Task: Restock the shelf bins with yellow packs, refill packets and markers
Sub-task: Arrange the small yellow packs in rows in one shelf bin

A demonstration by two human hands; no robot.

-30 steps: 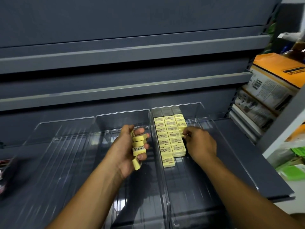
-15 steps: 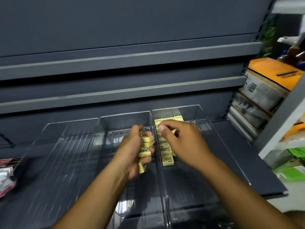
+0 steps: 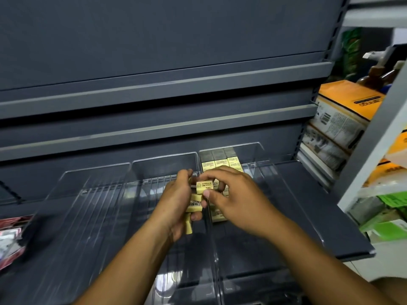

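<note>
My left hand (image 3: pixel 176 203) grips a small stack of yellow packs (image 3: pixel 193 209) above the middle clear bin (image 3: pixel 141 208). My right hand (image 3: pixel 235 199) reaches across and pinches the top yellow pack (image 3: pixel 204 187) of that stack between thumb and fingers. Rows of yellow packs (image 3: pixel 222 165) lie in the right clear bin (image 3: pixel 271 186), partly hidden behind my right hand.
A third clear bin (image 3: pixel 72 194) sits at the left on the dark grey shelf (image 3: pixel 326 214). Red and white packets (image 3: pixel 11 241) lie at the far left. Orange and white boxes (image 3: pixel 343 115) and green items (image 3: pixel 394 227) fill the neighbouring shelving on the right.
My right hand left the rows of packs in the right bin, moved left to my left hand and now pinches the top pack of the held stack.
</note>
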